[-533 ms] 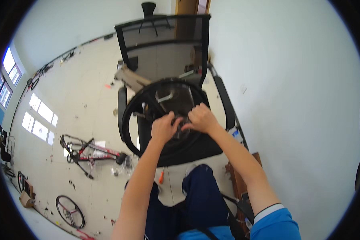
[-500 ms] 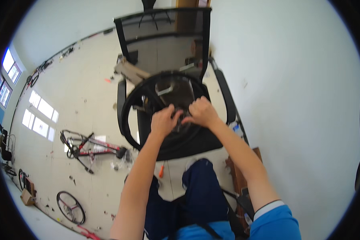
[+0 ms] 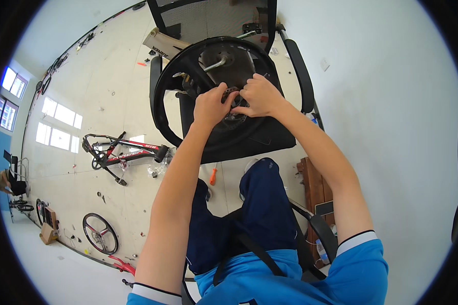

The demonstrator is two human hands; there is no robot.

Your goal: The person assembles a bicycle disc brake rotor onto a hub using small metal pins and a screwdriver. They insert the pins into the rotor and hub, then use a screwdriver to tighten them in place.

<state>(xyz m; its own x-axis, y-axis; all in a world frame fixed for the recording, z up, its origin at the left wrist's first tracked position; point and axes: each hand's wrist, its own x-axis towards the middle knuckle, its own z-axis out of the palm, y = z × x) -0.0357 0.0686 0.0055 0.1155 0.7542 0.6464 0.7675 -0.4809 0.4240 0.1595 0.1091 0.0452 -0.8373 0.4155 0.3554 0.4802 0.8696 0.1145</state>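
A black bicycle wheel (image 3: 160, 109) lies on the seat of a black office chair (image 3: 269, 145) in front of me. At its hub is a perforated metal brake disc (image 3: 235, 120), partly hidden by my fingers. My left hand (image 3: 211, 107) is closed at the disc's left side, thumb and fingers pinched at its edge. From the right, my right hand (image 3: 262, 97) is curled over the hub, its thumb reaching toward the left thumb. Whatever small part lies between the fingertips is hidden. A bent silver metal rod (image 3: 216, 64) shows beyond the hands.
A white frame tube (image 3: 165, 44) leans behind the wheel. On the floor at left lie a black-and-red bicycle frame (image 3: 127, 152), a spoked wheel (image 3: 101, 234) and scattered small parts. An orange-handled screwdriver (image 3: 212, 176) lies before the chair. A white wall (image 3: 387, 127) rises at right.
My view has tilted downward, so the chair, wheel and hands sit higher in the picture. Both hands stay at the hub, and the brake disc shows more clearly.
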